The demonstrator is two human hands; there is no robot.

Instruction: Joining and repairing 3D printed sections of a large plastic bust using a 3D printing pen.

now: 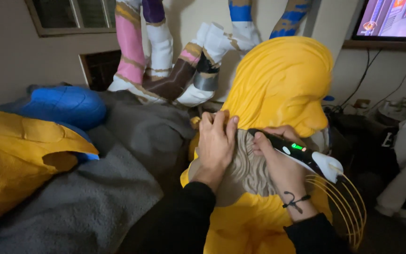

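A large yellow sculpted head (278, 80) with a beige textured beard (247, 164) stands in front of me. My left hand (216, 141) lies flat against the side of the head, where yellow meets beard. My right hand (278, 150) grips a black and white pen-shaped tool (297, 151) with a green light, its tip at the top of the beard. Thin yellow filament (348, 207) loops out of the tool's white rear end.
A grey blanket (99, 197) covers the surface at left, with a yellow shell piece (19, 155) and a blue rounded piece (64, 106) on it. Painted figure limbs (165, 56) lean on the wall behind. A screen (393, 19) glows top right, cables below it.
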